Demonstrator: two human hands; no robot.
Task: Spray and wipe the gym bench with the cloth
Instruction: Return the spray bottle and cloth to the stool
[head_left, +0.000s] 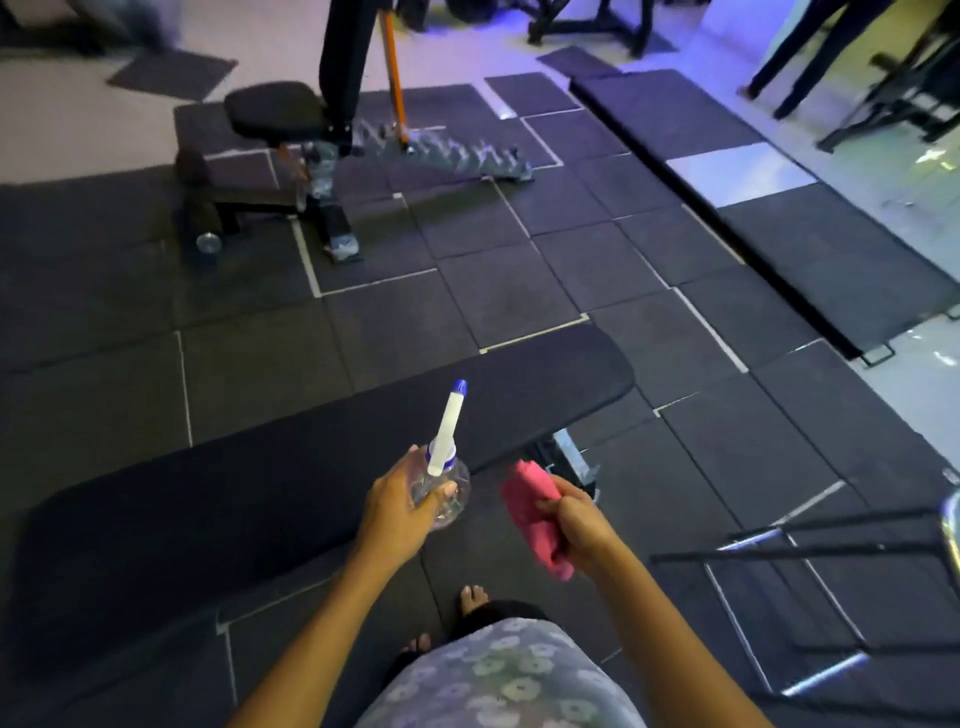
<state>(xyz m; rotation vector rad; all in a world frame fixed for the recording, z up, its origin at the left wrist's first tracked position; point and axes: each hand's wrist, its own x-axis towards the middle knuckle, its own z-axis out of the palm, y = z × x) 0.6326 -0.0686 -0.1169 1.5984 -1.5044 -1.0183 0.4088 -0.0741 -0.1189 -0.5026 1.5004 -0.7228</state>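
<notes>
Nearest, at 6 o'clock, the person's patterned garment and bare toes (470, 595) show they stand right at the near long edge of the gym bench, close enough to reach across it.

The right hand (579, 527), at about 5 o'clock, has its grip closed around a bunched pink cloth (535, 512); I judge it is held off to the side, just past the pad's near edge, so it stays dry and ready until the spraying is done.

The left hand (402, 506) has its grip wrapped around the clear body of a spray bottle (441, 467), its white nozzle with blue tip aimed toward 12 o'clock over the pad. That aim suggests spraying is the step in hand; no wet patch is visible on the pad.

The bench (311, 441), the table for this job, runs as a long black pad from 8 o'clock to 2 o'clock, directly under the nozzle.

Farther off, on the rubber floor tiles (519, 291), an adjustable bench (291, 119) stands at 11 o'clock.
</notes>
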